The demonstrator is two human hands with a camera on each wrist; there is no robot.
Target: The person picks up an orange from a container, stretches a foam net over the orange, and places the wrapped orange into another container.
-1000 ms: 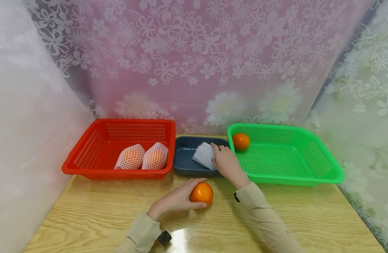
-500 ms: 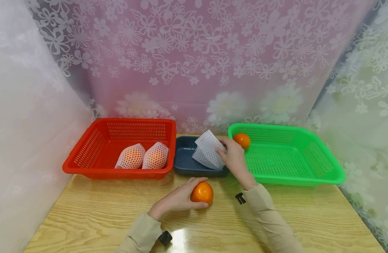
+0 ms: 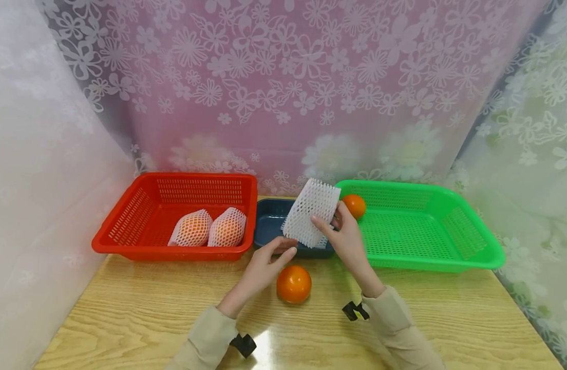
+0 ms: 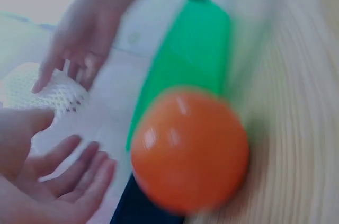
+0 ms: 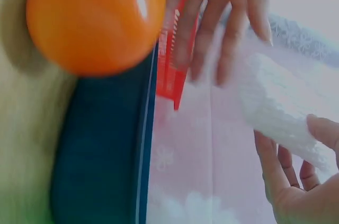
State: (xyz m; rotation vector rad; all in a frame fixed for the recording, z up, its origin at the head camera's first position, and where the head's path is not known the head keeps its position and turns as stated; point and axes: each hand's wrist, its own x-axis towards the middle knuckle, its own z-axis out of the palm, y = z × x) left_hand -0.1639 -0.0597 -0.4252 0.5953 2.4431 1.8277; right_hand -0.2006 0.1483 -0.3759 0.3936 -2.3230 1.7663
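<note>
My right hand (image 3: 350, 240) pinches a white foam fruit net (image 3: 309, 209) between thumb and fingers, raised over the dark blue tray (image 3: 268, 228). My left hand (image 3: 261, 266) is at the net's lower left edge in the head view; the left wrist view shows its fingers (image 4: 87, 173) spread and relaxed, holding nothing. On the table just in front of the tray sits a bare orange (image 3: 294, 284), right of the left hand and untouched by either hand. Part of another foam net (image 3: 321, 242) shows low in the tray, mostly covered by the raised one.
At the left, a red basket (image 3: 173, 253) contains two oranges (image 3: 194, 228) in foam nets. The green basket (image 3: 422, 263) at the right has one bare orange (image 3: 354, 206) in its near-left corner. A floral curtain (image 3: 283, 92) hangs behind.
The right hand has lifted the foam net up out of the tray. My left hand has let go of the orange and moved up toward the net; the orange has stayed in place.
</note>
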